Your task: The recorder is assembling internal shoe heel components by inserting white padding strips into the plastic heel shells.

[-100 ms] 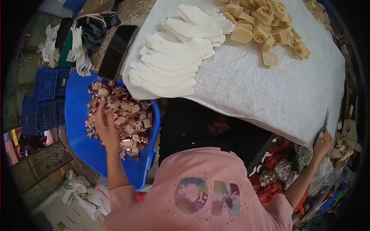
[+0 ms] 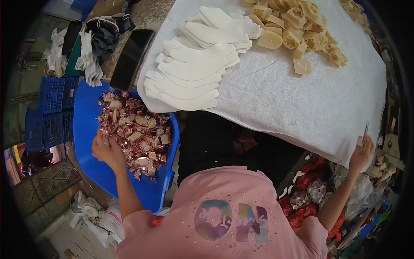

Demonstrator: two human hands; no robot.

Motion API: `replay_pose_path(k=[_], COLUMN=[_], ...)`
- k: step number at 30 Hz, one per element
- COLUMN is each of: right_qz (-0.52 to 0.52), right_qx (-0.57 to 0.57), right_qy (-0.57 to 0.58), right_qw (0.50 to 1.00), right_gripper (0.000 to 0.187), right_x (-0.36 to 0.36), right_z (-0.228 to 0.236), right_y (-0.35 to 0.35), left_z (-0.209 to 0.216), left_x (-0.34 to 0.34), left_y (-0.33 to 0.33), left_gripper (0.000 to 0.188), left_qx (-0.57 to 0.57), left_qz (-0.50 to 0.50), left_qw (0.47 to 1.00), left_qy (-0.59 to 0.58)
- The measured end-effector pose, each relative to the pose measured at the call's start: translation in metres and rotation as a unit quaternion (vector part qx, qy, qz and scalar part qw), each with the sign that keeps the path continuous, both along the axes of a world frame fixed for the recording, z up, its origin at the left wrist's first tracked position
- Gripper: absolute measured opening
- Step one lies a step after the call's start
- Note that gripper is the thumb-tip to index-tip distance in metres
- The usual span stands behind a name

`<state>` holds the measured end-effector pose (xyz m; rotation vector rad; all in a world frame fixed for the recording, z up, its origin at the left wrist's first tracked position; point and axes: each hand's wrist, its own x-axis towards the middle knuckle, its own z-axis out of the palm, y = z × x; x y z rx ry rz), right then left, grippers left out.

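Coppery pieces (image 2: 142, 138) remain, white cutouts (image 2: 189, 69) seem arranged; my right hand (image 2: 361, 153) pinches a pointed tool (image 2: 365, 131) at the sheet's (image 2: 293, 108) near-right corner, my left hand (image 2: 108, 151) curls, hold unclear, over the tub (image 2: 86, 125).

Large multicoloured letters (image 2: 259, 223), smaller script (image 2: 246, 221) across them, pink shirt (image 2: 233, 185)

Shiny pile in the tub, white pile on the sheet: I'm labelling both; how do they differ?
The shiny pile is coppery with beige parts; the white pile is plain white. The shiny pile lies jumbled in the tub; the white pile's flat pieces overlap on the sheet. The left hand is by the shiny pile; none touches the white pile. Both contain many pieces.
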<state>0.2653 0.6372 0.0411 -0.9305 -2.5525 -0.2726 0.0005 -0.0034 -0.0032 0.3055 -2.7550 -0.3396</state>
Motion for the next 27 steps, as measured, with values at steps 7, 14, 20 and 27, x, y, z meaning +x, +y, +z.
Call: replay_pose_path(k=[7, 14, 20, 27], right_qz=[0.362, 0.503, 0.471, 0.478], right_qx=[-0.211, -0.163, -0.133, -0.158], right_qy=[0.111, 0.088, 0.031, 0.036], right_qw=[0.901, 0.844, 0.871, 0.863], right_gripper=[0.031, 0.019, 0.009, 0.013], right_x=[-0.183, -0.283, -0.305, -0.300], right_z=[0.013, 0.013, 0.003, -0.003], right_y=[-0.175, -0.288, -0.305, -0.301], left_z=[0.022, 0.057, 0.053, 0.051], left_x=[-0.022, -0.045, -0.063, -0.068], left_y=[0.074, 0.174, 0.179, 0.177], left_gripper=[0.034, 0.044, 0.060, 0.069], left_qx=[0.055, 0.068, 0.032, 0.057], left_qz=[-0.236, -0.437, -0.435, -0.428], left_qw=[0.964, 0.893, 0.900, 0.901], left_qy=[0.110, 0.085, -0.006, -0.035])
